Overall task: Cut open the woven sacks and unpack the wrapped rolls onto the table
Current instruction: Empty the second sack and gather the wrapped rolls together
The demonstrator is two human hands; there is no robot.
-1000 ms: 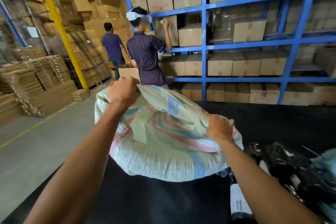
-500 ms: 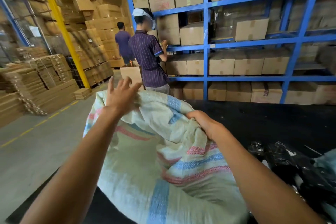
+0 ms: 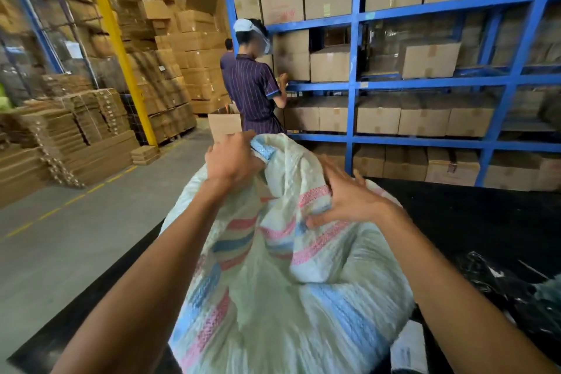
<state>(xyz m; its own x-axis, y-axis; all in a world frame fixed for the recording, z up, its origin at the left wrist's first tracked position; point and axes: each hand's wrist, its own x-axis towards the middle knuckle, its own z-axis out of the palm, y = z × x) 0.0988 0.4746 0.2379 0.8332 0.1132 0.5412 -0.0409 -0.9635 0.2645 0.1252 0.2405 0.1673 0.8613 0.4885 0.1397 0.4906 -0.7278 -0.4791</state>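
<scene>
Gripping woven sack top: left hand bunches far corner; right hand, fingers spread, presses nearer fold. Sack stands upright on tabletop.

your black table carries the pale woven sack, striped pink and blue — it lies bulky across the near side. to your right, crumpled black plastic wrapping lies on the same top, just beside the sack.
</scene>
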